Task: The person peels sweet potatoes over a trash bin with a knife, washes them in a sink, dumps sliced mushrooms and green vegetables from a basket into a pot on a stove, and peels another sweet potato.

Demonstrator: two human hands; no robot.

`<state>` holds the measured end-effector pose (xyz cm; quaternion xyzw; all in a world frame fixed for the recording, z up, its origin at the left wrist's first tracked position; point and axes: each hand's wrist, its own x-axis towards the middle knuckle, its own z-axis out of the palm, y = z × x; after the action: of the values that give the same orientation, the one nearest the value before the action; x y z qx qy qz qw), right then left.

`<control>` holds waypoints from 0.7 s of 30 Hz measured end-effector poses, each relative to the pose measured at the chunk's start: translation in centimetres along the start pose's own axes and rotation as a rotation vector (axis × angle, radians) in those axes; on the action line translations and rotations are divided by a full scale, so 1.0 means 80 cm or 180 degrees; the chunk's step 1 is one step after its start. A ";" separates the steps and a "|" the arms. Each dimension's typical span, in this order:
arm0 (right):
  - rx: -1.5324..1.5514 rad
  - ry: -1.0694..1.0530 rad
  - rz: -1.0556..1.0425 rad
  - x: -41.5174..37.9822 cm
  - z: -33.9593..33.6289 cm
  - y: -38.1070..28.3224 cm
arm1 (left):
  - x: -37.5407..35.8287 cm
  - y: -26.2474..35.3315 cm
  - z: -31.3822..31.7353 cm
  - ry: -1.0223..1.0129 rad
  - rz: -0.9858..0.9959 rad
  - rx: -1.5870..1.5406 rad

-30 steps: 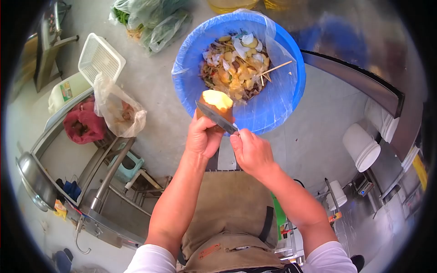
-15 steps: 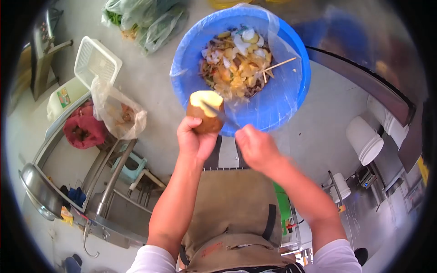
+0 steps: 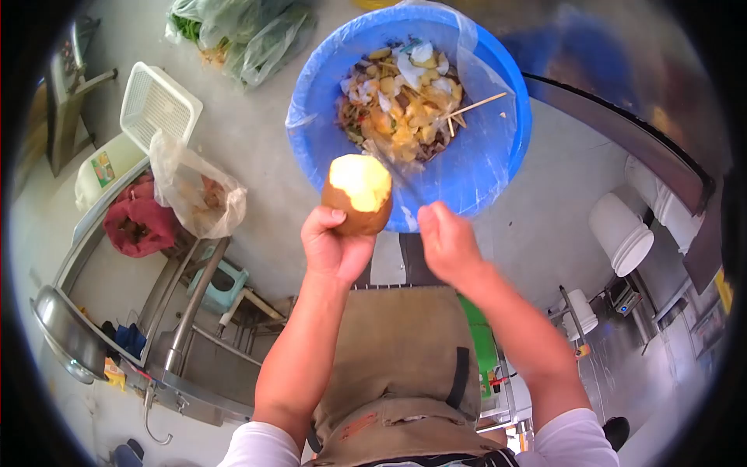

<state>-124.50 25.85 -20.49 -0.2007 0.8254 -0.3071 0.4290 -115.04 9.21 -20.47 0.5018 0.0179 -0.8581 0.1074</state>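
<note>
A brown-skinned root vegetable (image 3: 359, 222), with a bare yellow patch on its top, is held in my left hand (image 3: 336, 245), the thumb pressed on its side. My right hand (image 3: 451, 243) is closed on the handle end of a knife (image 3: 406, 187); its blurred blade points up and left, just right of the vegetable and apart from its skin. Behind both hands stands a blue bin (image 3: 510, 70) with a clear liner, holding peelings and scraps (image 3: 412, 109). Two thin sticks (image 3: 476, 105) lean on the scraps.
Left are a white basket (image 3: 159, 105), a maroon sack (image 3: 140, 222), a plastic bag (image 3: 194, 191) and a teal stool (image 3: 222, 284). Bagged greens (image 3: 249, 35) lie on the floor beyond. White buckets (image 3: 620, 233) and a dark panel edge (image 3: 615, 121) are on the right.
The knife has moved off the vegetable's top to its right side. More yellow flesh shows. My right hand has shifted slightly right, and the vegetable is turned a little.
</note>
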 end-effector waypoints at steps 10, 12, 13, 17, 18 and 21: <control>-0.0261 -0.0080 -0.0786 -0.022 0.001 -0.019 | 0.014 0.002 -0.011 -0.0601 -0.0183 0.0492; -0.0309 -0.0070 -0.0750 -0.023 0.001 -0.015 | 0.014 -0.001 -0.011 -0.0497 -0.0177 0.0559; -0.0325 -0.0063 -0.0720 -0.023 0.000 -0.014 | 0.013 -0.001 -0.011 -0.0438 -0.0172 0.0595; -0.0353 -0.0058 -0.0616 -0.021 -0.006 -0.014 | 0.014 0.000 -0.011 -0.0058 -0.0282 0.0756; -0.0357 -0.0058 -0.0588 -0.020 -0.009 -0.013 | 0.015 0.000 -0.010 -0.0057 -0.0291 0.0894; -0.0411 -0.0125 -0.0556 -0.022 -0.010 -0.011 | 0.016 0.000 -0.010 0.0002 -0.0265 0.1092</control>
<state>-124.17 26.53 -18.53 -0.3052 0.8143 -0.2855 0.4029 -114.99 9.07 -21.99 0.5118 -0.1080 -0.8521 -0.0155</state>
